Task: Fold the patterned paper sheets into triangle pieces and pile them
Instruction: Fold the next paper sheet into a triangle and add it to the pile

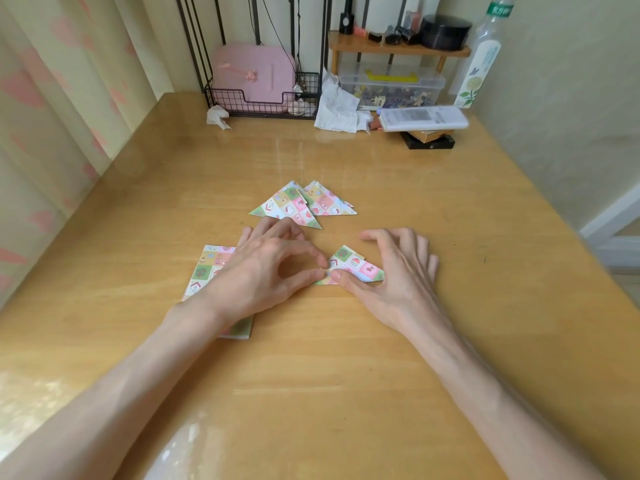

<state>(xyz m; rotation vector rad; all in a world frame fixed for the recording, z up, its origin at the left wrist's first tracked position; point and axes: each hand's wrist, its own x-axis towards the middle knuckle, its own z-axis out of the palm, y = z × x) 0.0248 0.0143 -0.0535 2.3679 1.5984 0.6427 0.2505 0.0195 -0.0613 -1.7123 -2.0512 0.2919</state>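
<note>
Left hand (pixel 266 268) hides paper stack (pixel 205 271) middle; right hand (pixel 401 275) covers triangle (pixel 350 264) corner.

Both bare forearms come in from the bottom corners and meet at frame centre. The left hand (pixel 266 268) curls thumb and forefinger into a ring, pinching the paper (pixel 349 263) by its left corner. The right hand (pixel 401 271) presses its thumb on it, fingers arched, tips down.
</note>
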